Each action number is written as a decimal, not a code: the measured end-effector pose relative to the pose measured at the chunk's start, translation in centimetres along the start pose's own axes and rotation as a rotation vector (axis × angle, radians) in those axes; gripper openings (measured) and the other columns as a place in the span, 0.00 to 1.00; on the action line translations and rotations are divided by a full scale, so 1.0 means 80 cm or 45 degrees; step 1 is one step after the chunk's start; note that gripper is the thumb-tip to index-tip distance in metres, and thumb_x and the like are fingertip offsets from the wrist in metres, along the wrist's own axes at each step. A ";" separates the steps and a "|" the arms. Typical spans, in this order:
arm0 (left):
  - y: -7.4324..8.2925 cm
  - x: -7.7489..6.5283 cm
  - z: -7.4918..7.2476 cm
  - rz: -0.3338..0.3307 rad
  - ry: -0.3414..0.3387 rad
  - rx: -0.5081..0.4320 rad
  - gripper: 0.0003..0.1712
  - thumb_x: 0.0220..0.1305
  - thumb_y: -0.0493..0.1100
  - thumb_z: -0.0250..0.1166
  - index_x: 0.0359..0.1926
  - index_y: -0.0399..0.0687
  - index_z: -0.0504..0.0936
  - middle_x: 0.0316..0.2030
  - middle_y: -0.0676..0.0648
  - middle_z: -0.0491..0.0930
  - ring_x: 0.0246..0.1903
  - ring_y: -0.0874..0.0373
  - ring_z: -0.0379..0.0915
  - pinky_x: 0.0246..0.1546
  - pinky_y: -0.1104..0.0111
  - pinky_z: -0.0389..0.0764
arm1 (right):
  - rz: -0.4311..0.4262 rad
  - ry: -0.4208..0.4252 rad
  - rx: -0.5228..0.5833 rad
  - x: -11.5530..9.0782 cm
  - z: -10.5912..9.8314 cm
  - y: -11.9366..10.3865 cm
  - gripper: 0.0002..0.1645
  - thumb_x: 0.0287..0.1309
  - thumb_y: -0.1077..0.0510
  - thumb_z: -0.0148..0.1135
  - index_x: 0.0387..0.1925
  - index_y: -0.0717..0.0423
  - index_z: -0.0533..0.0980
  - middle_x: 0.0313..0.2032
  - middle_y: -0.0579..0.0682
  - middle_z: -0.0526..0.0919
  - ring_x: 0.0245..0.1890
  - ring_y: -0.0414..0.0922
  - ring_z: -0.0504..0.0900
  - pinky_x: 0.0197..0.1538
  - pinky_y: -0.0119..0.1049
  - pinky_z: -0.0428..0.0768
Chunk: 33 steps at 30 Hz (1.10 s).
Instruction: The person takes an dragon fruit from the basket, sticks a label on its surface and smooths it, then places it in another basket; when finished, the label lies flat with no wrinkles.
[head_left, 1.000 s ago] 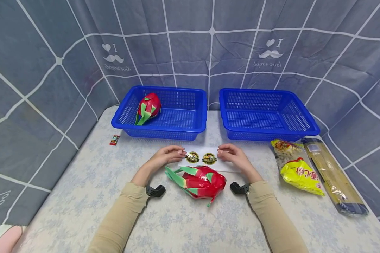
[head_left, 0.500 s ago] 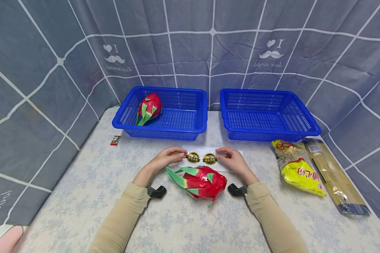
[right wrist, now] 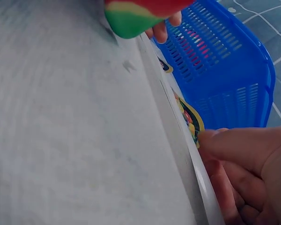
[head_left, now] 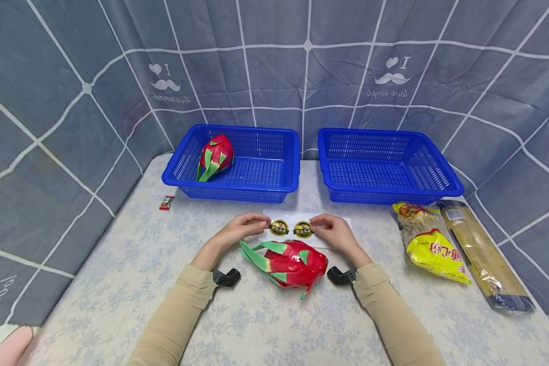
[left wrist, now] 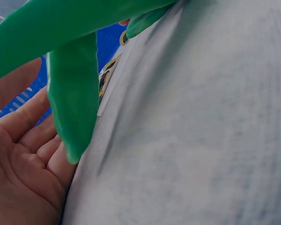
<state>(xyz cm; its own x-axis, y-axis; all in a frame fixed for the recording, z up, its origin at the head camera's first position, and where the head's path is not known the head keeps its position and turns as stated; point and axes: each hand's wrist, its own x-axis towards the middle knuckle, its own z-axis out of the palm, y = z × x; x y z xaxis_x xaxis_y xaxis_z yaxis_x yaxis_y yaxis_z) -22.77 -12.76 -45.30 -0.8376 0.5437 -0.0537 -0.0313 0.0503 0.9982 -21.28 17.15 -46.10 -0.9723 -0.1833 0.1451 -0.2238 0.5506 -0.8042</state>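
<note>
A white sticker sheet (head_left: 340, 236) with two round, dark, gold-rimmed stickers lies mid-table. My left hand (head_left: 238, 231) rests at the sheet's left side, fingers lightly bent, tips right at the edge of the left sticker (head_left: 279, 228). Thumb and forefinger of my right hand (head_left: 338, 234) pinch at the right edge of the right sticker (head_left: 303, 230); in the right wrist view the thumb lies against that sticker (right wrist: 191, 119). A red dragon fruit (head_left: 297, 263) with green leaf tips lies on its side in front of the sheet, between my wrists. Its leaves (left wrist: 74, 93) partly hide my left fingers in the left wrist view.
Two blue baskets stand at the back; the left basket (head_left: 265, 189) holds another dragon fruit (head_left: 217, 155), beside the right basket (head_left: 389, 195). At right lie a yellow-labelled food bag (head_left: 434, 249) and a long clear package (head_left: 487, 254). A small red packet (head_left: 166, 203) lies at left.
My right hand has shifted slightly left, from beside the right sticker onto its edge. The left hand, the sheet and the dragon fruit stay nearly where they were.
</note>
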 end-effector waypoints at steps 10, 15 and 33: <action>0.007 0.000 0.005 0.049 0.168 -0.077 0.22 0.65 0.37 0.59 0.55 0.25 0.71 0.54 0.30 0.72 0.54 0.45 0.72 0.51 0.61 0.75 | 0.020 0.025 0.082 0.001 0.002 -0.002 0.08 0.52 0.66 0.66 0.36 0.61 0.80 0.30 0.52 0.83 0.28 0.42 0.78 0.36 0.34 0.76; 0.025 -0.003 0.018 0.116 0.121 0.033 0.20 0.65 0.37 0.59 0.54 0.27 0.73 0.53 0.31 0.74 0.52 0.39 0.72 0.50 0.57 0.76 | 0.065 0.014 0.164 0.000 -0.003 -0.004 0.09 0.54 0.64 0.64 0.38 0.63 0.80 0.32 0.53 0.83 0.30 0.41 0.78 0.38 0.33 0.76; 0.053 -0.018 0.049 -0.035 -0.586 0.541 0.26 0.66 0.51 0.58 0.61 0.42 0.72 0.55 0.48 0.75 0.54 0.59 0.69 0.55 0.66 0.70 | 0.181 -0.074 0.311 0.000 -0.029 -0.027 0.16 0.56 0.55 0.64 0.42 0.63 0.78 0.33 0.48 0.81 0.33 0.43 0.77 0.38 0.36 0.75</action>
<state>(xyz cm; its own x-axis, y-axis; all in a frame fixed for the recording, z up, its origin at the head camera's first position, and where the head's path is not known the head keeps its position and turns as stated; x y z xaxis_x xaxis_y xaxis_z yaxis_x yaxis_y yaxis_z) -19.59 -10.03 -41.09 -0.5157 0.8379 -0.1791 0.2492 0.3466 0.9043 -20.94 17.86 -43.04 -0.9856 -0.1688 -0.0069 -0.0557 0.3631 -0.9301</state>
